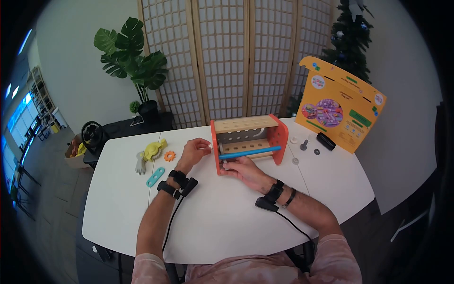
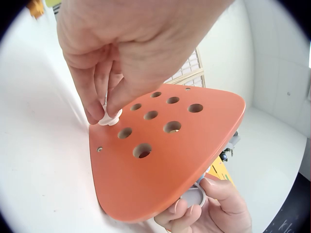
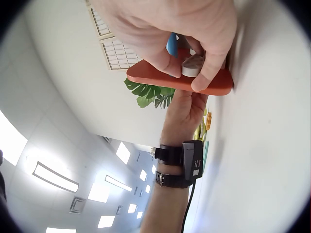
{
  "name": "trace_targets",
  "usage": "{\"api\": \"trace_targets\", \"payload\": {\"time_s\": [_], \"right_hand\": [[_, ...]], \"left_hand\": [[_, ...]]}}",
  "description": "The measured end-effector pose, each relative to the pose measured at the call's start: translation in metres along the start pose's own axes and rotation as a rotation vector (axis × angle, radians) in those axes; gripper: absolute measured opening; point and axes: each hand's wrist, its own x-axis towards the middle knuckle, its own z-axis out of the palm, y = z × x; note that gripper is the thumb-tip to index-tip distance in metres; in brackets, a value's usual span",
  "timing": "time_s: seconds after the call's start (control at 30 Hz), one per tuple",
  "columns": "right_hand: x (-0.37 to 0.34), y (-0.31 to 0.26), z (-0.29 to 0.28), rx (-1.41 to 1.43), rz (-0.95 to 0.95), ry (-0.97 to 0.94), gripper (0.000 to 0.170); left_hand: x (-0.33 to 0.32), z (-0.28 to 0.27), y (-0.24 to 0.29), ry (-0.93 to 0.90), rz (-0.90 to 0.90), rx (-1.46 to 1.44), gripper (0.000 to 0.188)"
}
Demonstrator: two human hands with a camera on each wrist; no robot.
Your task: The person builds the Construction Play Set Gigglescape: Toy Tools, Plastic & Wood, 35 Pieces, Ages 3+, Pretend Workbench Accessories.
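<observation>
A toy toolbox (image 1: 243, 124) with a wooden top, red-orange ends and a blue bar (image 1: 257, 152) stands on the white table. My left hand (image 1: 193, 154) is at the outside of its left end panel (image 2: 129, 182), which has rows of round holes. Thumb and fingers there pinch a small white knobbed piece (image 2: 111, 119) against the panel, near its lower edge. On the panel's inner side, my right hand (image 1: 249, 173) grips a light grey piece (image 3: 193, 65) between thumb and fingers. The right fingertips overlap the panel's edge in the right wrist view.
Left of the toolbox lie a yellow toy piece (image 1: 153, 150), a grey pronged piece (image 1: 140, 164), an orange gear (image 1: 170, 155) and a teal holed strip (image 1: 155, 177). On the right are a grey screw (image 1: 304, 145), a nut (image 1: 317, 152), a black case (image 1: 326, 141) and a yellow box (image 1: 347, 102).
</observation>
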Motion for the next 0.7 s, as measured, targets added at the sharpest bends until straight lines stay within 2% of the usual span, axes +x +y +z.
{"api": "trace_targets", "payload": {"time_s": [0.27, 0.43, 0.53, 0.6, 0.7], "right_hand": [[0.003, 0.003, -0.005, 0.0, 0.003, -0.003, 0.025], [0.006, 0.004, -0.007, -0.001, 0.032, -0.016, 0.032], [0.007, 0.006, -0.008, 0.01, 0.016, -0.022, 0.028], [0.008, 0.006, -0.008, 0.018, 0.017, -0.023, 0.028], [0.009, 0.007, -0.01, 0.022, 0.023, -0.031, 0.03]], "left_hand": [[0.005, 0.002, -0.003, -0.018, 0.019, -0.041, 0.02], [0.005, 0.001, -0.004, -0.031, -0.004, -0.09, 0.019], [0.003, 0.002, 0.001, -0.046, 0.009, -0.106, 0.018], [-0.001, 0.002, 0.011, -0.057, -0.025, -0.025, 0.027], [-0.003, 0.003, 0.016, -0.052, -0.024, 0.001, 0.026]]}}
